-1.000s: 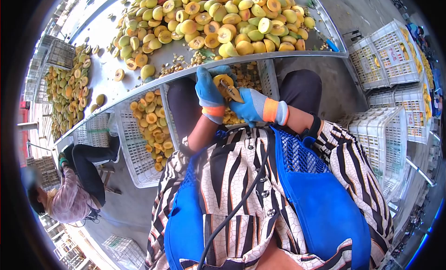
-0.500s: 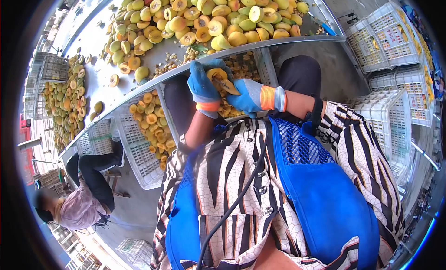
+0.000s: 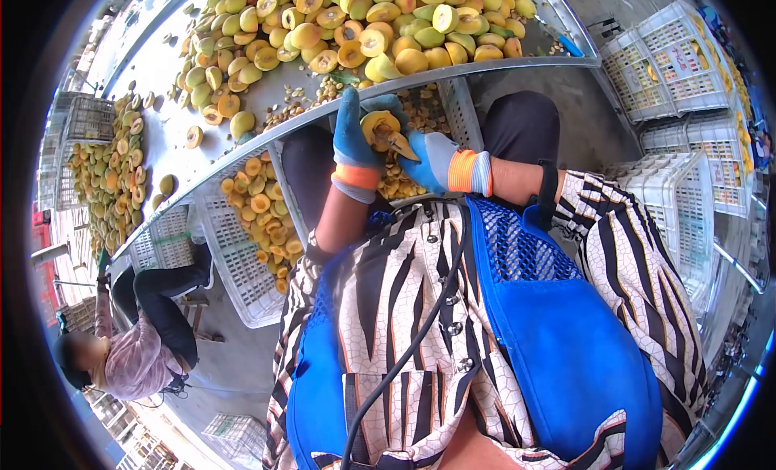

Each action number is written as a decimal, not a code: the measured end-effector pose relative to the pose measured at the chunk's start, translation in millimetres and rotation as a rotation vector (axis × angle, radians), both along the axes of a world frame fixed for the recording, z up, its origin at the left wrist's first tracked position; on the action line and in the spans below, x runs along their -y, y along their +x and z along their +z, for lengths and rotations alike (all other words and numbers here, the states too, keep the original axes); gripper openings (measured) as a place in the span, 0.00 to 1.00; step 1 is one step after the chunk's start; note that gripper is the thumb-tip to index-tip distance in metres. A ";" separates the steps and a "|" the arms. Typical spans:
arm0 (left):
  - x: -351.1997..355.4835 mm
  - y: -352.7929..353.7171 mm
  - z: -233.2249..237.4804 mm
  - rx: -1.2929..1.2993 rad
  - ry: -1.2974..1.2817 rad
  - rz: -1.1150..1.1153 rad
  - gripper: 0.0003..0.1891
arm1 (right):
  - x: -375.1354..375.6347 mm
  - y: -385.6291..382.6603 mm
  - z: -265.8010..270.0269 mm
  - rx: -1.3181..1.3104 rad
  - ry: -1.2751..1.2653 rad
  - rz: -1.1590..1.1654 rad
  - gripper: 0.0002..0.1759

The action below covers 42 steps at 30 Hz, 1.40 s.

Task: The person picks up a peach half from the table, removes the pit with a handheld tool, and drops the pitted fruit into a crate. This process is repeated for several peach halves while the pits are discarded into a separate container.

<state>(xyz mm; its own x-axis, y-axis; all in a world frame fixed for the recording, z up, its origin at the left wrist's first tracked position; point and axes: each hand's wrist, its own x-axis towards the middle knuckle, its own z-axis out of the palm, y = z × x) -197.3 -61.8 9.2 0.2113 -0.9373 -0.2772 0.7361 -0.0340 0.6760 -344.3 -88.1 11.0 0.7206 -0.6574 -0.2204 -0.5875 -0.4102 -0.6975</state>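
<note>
Taking twelve o'clock as straight ahead of the wearer, a yellow stone-fruit half (image 3: 378,129) sits over the lap at twelve, below the near edge of the desk (image 3: 517,63). The left hand (image 3: 352,139), gloved in blue and grey, cradles it from nine o'clock: one finger stands up beside the fruit and the others curl round its far side, closed on it, presumably so the hollow faces up within reach of the other hand. The right hand (image 3: 431,159) comes in at four o'clock, fingers bent beside a tan pointed piece (image 3: 402,147) lying against the half; whether that is a blade or a flap of fruit, and how firmly it is gripped, I cannot tell. Directly beneath, a crate (image 3: 459,114) holds small tan and yellow pieces, probably placed there to catch what drops. At eight o'clock a white crate (image 3: 230,244) carries yellow halves, close enough for a short reach. The fruit pile (image 3: 388,33) heaps at twelve on the desk, likely kept in front for easy picking, with loose pits (image 3: 299,105) near its edge.
</note>
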 end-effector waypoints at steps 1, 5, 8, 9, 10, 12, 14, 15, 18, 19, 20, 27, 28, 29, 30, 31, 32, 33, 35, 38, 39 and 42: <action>-1.3 -0.6 4.4 -0.001 -0.002 0.002 0.30 | -4.1 1.3 -0.6 -0.001 -0.002 0.002 0.15; -3.7 -1.9 0.5 0.241 -0.044 0.144 0.28 | -16.3 10.6 -4.7 0.326 -0.015 -0.058 0.11; 0.4 4.6 -2.8 0.362 -0.142 0.149 0.27 | -12.2 13.0 33.1 0.157 0.735 -0.105 0.12; -0.4 7.5 -2.4 0.341 -0.175 0.102 0.27 | -11.6 12.7 24.0 0.136 0.541 -0.076 0.13; -0.7 9.2 -1.5 0.340 -0.177 0.102 0.27 | -9.7 12.0 18.2 0.114 0.345 -0.045 0.14; -2.9 9.0 3.2 0.323 -0.159 0.026 0.27 | -9.1 12.2 28.3 0.068 0.365 -0.043 0.15; 1.5 10.9 -1.2 0.282 -0.212 0.030 0.26 | -6.3 11.0 34.8 0.025 0.381 -0.040 0.15; 1.2 12.0 -4.9 0.243 -0.259 0.035 0.26 | -6.0 10.5 35.6 0.035 0.508 -0.036 0.15; 1.9 13.0 -8.0 0.203 -0.209 0.046 0.26 | -0.7 14.6 13.6 0.025 0.320 0.007 0.14; 1.5 8.2 -9.2 0.171 -0.169 0.081 0.26 | -1.1 12.3 0.2 -0.001 0.008 0.035 0.14; 2.4 1.9 -9.8 0.143 -0.124 0.156 0.26 | -2.3 11.9 12.7 -0.001 0.007 0.035 0.14; 3.9 -1.9 1.6 0.171 -0.090 0.195 0.24 | -0.3 14.2 2.9 -0.008 0.302 0.040 0.13; 4.9 -3.7 2.3 0.169 -0.093 0.191 0.24 | 1.2 11.7 -12.1 0.032 -0.061 0.041 0.13; 3.9 -5.7 3.7 0.129 -0.036 0.202 0.24 | -0.4 12.2 -6.9 0.031 -0.062 0.040 0.13; 4.1 -5.4 4.9 0.091 0.021 0.213 0.24 | -4.1 15.0 5.1 0.078 0.102 0.000 0.12; 6.0 -4.7 3.3 0.092 0.023 0.211 0.24 | -5.4 16.6 15.7 0.123 0.269 -0.042 0.11; 7.5 -3.9 -0.6 0.122 -0.002 0.235 0.23 | -4.2 17.3 24.3 0.122 0.273 -0.045 0.11; 8.2 -2.3 -4.1 0.154 -0.028 0.260 0.23 | -2.7 18.6 32.6 0.105 0.519 -0.069 0.12; 8.1 2.6 -6.3 0.184 -0.054 0.189 0.23 | -2.0 19.1 35.3 0.091 0.766 -0.091 0.12; 8.5 3.0 4.1 0.125 -0.026 0.104 0.22 | -4.4 19.7 35.2 -0.001 0.512 -0.102 0.14; 10.7 1.7 9.8 0.038 0.025 0.090 0.21 | -4.9 19.6 38.4 0.008 0.479 -0.157 0.13; 16.4 2.0 9.7 0.019 0.005 0.197 0.20 | 1.0 16.6 -10.7 0.173 0.043 -0.152 0.12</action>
<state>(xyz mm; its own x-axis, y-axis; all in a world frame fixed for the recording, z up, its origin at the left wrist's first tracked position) -195.4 -78.2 18.9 0.3953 -0.8760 -0.2763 0.7163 0.1057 0.6897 -327.7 -89.1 0.3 0.6435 -0.7538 -0.1327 -0.5107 -0.2937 -0.8081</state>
